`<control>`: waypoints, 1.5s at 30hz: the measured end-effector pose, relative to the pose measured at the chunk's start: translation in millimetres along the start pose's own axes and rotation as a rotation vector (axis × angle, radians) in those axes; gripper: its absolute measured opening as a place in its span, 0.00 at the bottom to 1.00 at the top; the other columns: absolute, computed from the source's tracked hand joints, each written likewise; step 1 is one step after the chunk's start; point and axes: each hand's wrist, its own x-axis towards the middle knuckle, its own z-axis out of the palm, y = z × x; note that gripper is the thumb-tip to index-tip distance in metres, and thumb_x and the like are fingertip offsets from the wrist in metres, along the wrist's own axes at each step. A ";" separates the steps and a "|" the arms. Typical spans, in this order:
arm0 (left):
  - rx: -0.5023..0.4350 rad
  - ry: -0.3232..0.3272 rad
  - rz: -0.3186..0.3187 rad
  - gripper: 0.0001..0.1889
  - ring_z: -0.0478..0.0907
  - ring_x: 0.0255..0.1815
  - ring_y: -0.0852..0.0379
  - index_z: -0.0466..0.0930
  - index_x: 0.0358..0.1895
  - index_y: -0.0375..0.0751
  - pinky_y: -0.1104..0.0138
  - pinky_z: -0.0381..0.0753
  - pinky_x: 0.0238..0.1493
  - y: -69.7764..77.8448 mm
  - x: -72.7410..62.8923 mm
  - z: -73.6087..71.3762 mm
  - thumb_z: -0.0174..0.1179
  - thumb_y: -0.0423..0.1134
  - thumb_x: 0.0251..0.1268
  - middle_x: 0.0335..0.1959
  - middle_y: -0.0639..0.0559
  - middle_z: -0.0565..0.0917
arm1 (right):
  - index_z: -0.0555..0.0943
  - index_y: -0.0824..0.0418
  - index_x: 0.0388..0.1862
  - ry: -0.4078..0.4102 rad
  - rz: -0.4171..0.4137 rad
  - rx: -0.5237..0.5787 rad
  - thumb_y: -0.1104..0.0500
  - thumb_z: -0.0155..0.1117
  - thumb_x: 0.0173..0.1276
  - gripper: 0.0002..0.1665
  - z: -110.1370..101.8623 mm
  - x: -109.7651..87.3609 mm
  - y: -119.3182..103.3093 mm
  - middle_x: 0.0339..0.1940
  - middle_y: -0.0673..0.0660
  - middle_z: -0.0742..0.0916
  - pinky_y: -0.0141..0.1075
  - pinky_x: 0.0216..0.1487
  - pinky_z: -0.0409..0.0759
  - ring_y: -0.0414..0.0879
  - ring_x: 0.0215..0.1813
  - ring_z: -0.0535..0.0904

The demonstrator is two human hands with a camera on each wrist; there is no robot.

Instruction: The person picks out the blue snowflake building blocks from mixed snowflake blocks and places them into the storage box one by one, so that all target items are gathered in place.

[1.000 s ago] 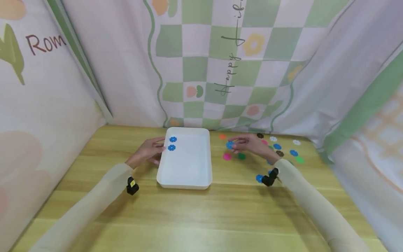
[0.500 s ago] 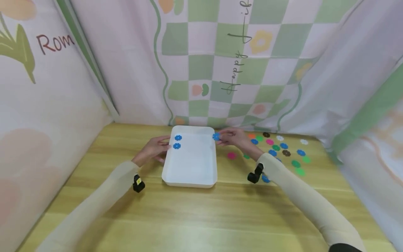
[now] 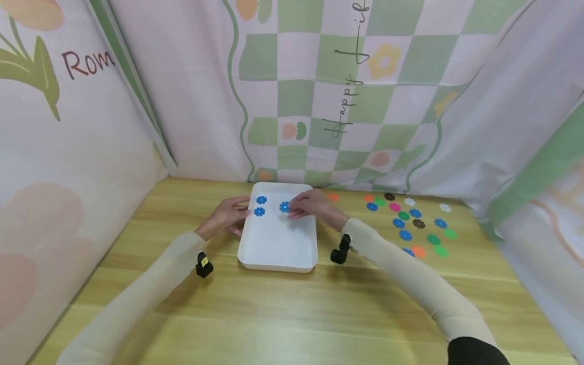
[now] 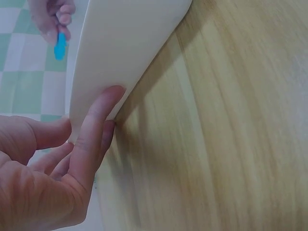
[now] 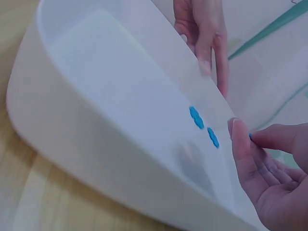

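Observation:
A white tray (image 3: 277, 248) stands on the wooden table. In the head view my right hand (image 3: 315, 205) is over its far right part. Thumb and finger of that hand pinch a blue flower-shaped disc (image 3: 284, 207), which the left wrist view shows edge-on; the right wrist view reveals only a sliver of it. Two more blue flower-shaped discs, an upper one (image 3: 261, 199) and a lower one (image 3: 259, 212), lie inside the tray near its left wall. My left hand (image 3: 224, 218) rests against the tray's left side, its fingers touching the outer wall and rim.
Right of the tray, loose flower-shaped discs lie scattered: several blue ones, a pink disc (image 3: 394, 207), brown ones, white ones, green ones and orange ones. A checkered curtain (image 3: 337, 101) hangs behind the table (image 3: 274, 314). Each wrist carries a small black camera.
My right hand has carried the blue flower-shaped disc leftward from beside the tray, across its right rim, to over the inside. The left hand keeps its place at the tray. The view has shifted slightly.

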 end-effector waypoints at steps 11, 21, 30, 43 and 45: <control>0.009 0.000 0.000 0.31 0.76 0.70 0.34 0.58 0.83 0.41 0.60 0.94 0.34 -0.4 -1.3 -1.9 0.54 0.34 0.83 0.77 0.29 0.68 | 0.86 0.74 0.51 -0.047 0.091 -0.064 0.65 0.66 0.75 0.12 43.6 17.6 -6.4 0.38 0.64 0.93 0.36 0.43 0.93 0.43 0.32 0.91; 0.022 -0.012 0.003 0.31 0.75 0.71 0.34 0.58 0.83 0.41 0.60 0.94 0.35 0.9 -1.6 -2.0 0.54 0.34 0.83 0.77 0.29 0.68 | 0.86 0.75 0.49 -0.080 0.153 -0.031 0.67 0.68 0.72 0.12 62.7 24.1 -2.3 0.35 0.64 0.93 0.35 0.41 0.93 0.44 0.30 0.91; 0.036 0.002 -0.006 0.31 0.74 0.73 0.34 0.59 0.83 0.43 0.60 0.94 0.35 -1.0 1.5 -1.9 0.54 0.36 0.83 0.78 0.31 0.67 | 0.85 0.75 0.42 -0.089 0.127 -0.125 0.69 0.69 0.71 0.07 72.3 32.0 -5.4 0.29 0.62 0.91 0.34 0.34 0.92 0.44 0.25 0.87; 0.029 0.007 -0.014 0.31 0.74 0.72 0.33 0.59 0.83 0.43 0.60 0.93 0.33 -1.0 3.2 -1.2 0.55 0.36 0.83 0.78 0.31 0.67 | 0.83 0.69 0.50 -0.070 0.079 -0.324 0.64 0.67 0.74 0.10 67.0 29.6 -13.3 0.34 0.61 0.91 0.35 0.37 0.92 0.45 0.29 0.88; 0.029 0.004 -0.005 0.31 0.75 0.72 0.33 0.58 0.83 0.43 0.60 0.93 0.34 -1.5 2.4 -1.6 0.54 0.35 0.83 0.78 0.31 0.67 | 0.81 0.68 0.56 -0.050 0.068 -0.345 0.63 0.68 0.74 0.15 63.1 27.9 -15.9 0.37 0.62 0.91 0.35 0.40 0.92 0.47 0.33 0.89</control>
